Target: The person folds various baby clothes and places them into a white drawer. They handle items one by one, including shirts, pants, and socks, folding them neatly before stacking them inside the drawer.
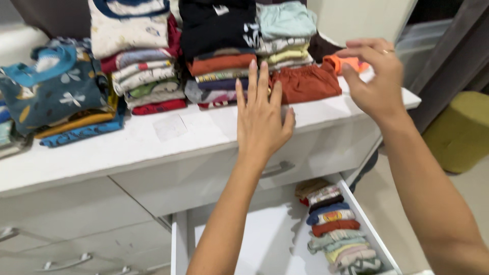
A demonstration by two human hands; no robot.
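Note:
My left hand [261, 114] is stretched out flat over the white dresser top [153, 147], fingers apart, its tips at the foot of a stack of folded clothes [224, 71] topped by a black garment. My right hand [374, 76] hovers to the right with fingers loosely curled, holding nothing, beside a folded rust-red garment [305, 84] and a small orange piece [342, 62]. Behind the rust-red garment, another stack [284, 35] is topped by a pale green garment.
More folded stacks line the dresser top: a white-topped pile [137, 56] and a blue patterned pile [56, 94] at the left. Below, an open white drawer [265, 239] holds a row of folded clothes [336, 229] along its right side. A yellow-green stool [458, 132] stands at the right.

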